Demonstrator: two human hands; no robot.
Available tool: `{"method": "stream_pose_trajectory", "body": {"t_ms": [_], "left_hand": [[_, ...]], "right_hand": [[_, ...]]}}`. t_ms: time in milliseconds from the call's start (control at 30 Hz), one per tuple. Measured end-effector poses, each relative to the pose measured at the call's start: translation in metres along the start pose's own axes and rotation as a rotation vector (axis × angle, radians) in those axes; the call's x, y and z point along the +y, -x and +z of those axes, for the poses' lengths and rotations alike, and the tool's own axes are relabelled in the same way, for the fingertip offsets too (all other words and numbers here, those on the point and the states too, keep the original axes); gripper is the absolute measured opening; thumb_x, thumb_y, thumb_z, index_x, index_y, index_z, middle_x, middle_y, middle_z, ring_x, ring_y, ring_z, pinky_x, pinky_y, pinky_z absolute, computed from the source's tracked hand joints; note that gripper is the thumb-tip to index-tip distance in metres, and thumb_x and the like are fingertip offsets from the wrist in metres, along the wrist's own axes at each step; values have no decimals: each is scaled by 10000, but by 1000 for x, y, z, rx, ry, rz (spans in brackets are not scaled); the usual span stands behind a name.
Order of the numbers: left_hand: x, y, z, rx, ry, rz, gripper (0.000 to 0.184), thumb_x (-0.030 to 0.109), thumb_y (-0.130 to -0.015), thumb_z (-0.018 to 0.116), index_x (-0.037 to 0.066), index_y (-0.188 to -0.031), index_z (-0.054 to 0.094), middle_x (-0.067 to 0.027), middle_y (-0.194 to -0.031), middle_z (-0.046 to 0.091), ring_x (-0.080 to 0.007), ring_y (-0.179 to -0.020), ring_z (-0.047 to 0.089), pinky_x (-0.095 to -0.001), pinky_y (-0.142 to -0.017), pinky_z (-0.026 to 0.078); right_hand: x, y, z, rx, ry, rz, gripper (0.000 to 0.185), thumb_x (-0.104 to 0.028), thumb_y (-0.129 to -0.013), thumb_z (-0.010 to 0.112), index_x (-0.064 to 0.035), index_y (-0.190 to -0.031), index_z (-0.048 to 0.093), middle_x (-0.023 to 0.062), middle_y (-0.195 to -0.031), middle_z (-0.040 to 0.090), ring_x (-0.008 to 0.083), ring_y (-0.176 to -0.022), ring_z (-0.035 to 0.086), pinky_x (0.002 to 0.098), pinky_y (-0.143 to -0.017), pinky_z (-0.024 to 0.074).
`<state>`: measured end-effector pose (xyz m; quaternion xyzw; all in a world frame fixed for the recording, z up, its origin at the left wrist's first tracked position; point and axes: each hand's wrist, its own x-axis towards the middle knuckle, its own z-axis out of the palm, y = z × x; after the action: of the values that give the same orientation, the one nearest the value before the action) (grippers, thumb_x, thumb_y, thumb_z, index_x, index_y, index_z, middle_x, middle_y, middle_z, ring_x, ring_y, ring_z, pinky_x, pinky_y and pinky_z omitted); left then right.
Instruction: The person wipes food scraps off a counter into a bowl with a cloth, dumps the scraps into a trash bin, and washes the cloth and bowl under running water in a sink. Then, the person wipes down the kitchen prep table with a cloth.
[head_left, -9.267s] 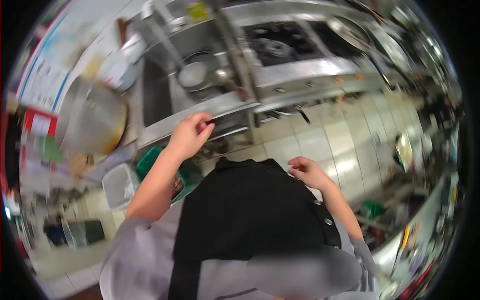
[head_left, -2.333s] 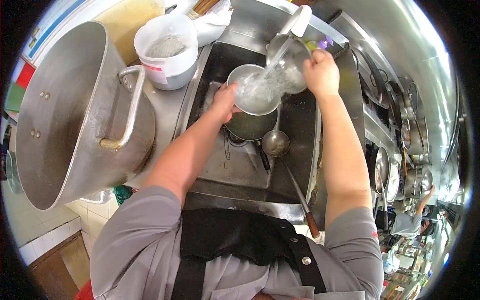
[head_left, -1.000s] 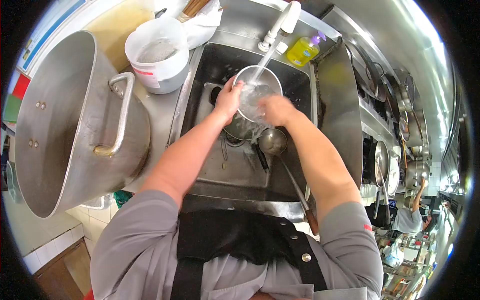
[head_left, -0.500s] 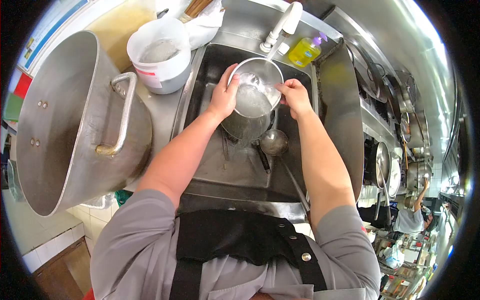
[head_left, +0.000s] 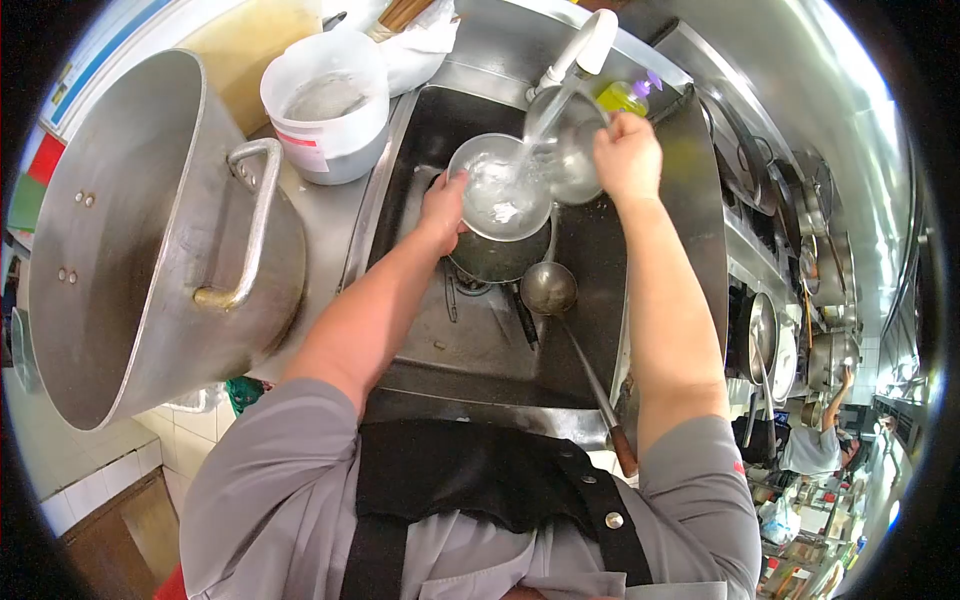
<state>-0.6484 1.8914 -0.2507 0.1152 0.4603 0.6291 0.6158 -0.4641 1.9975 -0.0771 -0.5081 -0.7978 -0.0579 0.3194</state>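
Observation:
My left hand (head_left: 442, 214) grips the left rim of a translucent bowl (head_left: 484, 215) that has water in it. My right hand (head_left: 630, 158) is closed on the rim of a second bowl (head_left: 582, 160), greyish and see-through, tilted on its side just right of the first. Water streams from the white faucet (head_left: 597, 42) between the two bowls and splashes into the left one. Below them in the sink (head_left: 470, 352) sits a dark round pan (head_left: 500, 264), partly hidden by the left bowl. A metal ladle (head_left: 548, 288) lies beside it, its wooden-ended handle over the front edge.
A large metal pot (head_left: 240, 285) stands on its side at the left. Behind it is a white plastic tub (head_left: 325, 110) on the counter. A yellow soap bottle (head_left: 622, 98) is by the faucet. Pans (head_left: 763, 335) line the right, where another person (head_left: 815, 445) is farther off.
The second bowl has come away from the first; my right hand has moved up and right with it, under the stream. My left hand and its bowl have shifted slightly left and down.

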Motion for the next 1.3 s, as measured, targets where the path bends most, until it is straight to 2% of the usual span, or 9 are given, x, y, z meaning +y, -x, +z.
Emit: {"method": "stream_pose_trajectory", "body": {"t_ms": [233,433,533,700,800,833,1033,1167,1300], "left_hand": [[5,-9,0,-110,84,-67,535,424,-1008,493,72,-1407,445,-130,-1316,579,-291,-1159,607,-520,-897,525],[29,13,17,-223,131,-237,538,454,-1002,502,76,-1384,483,-127,-1364,569,-290,-1222,577,-545,-998,462],[13,5,16,-142,66,-226,527,417,-994,543,64,-1380,482,-136,-1351,574,-297,-1201,586,-542,-986,467],[-22,1,13,-41,-99,-77,463,353,-964,622,25,-1285,557,-135,-1174,658,-237,-996,659,-407,-824,527],[-27,12,29,55,-144,20,440,359,-953,646,-18,-1177,621,-129,-1061,688,-199,-887,657,-351,-752,516],[-22,16,34,70,-201,79,450,383,-941,664,-45,-1080,660,-108,-990,699,-178,-818,649,-327,-712,509],[-26,22,49,-80,-322,332,529,431,-887,721,-53,-1083,640,-85,-939,696,-179,-770,665,-324,-704,517],[10,41,46,-676,-1061,244,585,365,-883,729,40,-1321,517,-131,-1160,657,-212,-948,669,-342,-802,529],[5,-12,43,-349,-1363,567,580,308,-904,668,61,-1393,479,-213,-1373,542,-365,-1287,510,-422,-1079,414]], "right_hand": [[23,18,8,-44,-10,163,220,-192,-796,656,-25,-704,546,218,-857,611,421,-840,605,493,-778,500],[20,61,24,-181,-386,539,422,-323,-914,705,-32,-673,516,14,-631,543,114,-621,458,316,-595,432],[20,74,24,-121,-370,425,438,-393,-889,708,-26,-693,573,147,-655,621,262,-624,592,383,-647,493],[-12,86,-15,-341,-295,368,385,-310,-773,786,-31,-855,533,133,-743,615,276,-712,613,372,-698,501],[-19,101,-16,-170,-349,228,399,-268,-759,785,-33,-930,511,139,-800,625,275,-720,619,381,-701,507],[-26,105,-27,-241,-377,310,504,-255,-764,765,-33,-1141,516,173,-903,651,290,-806,662,399,-735,523],[-11,135,-51,-366,-416,521,557,-104,-887,535,-51,-1420,383,235,-1122,635,319,-964,683,401,-685,560],[-17,168,-85,-127,-228,269,675,52,-845,486,-84,-1486,322,292,-1307,519,485,-1206,515,467,-1044,416],[-9,228,-116,-150,-211,238,722,104,-809,468,-48,-1493,293,299,-1341,479,485,-1234,490,473,-1048,411]]}}
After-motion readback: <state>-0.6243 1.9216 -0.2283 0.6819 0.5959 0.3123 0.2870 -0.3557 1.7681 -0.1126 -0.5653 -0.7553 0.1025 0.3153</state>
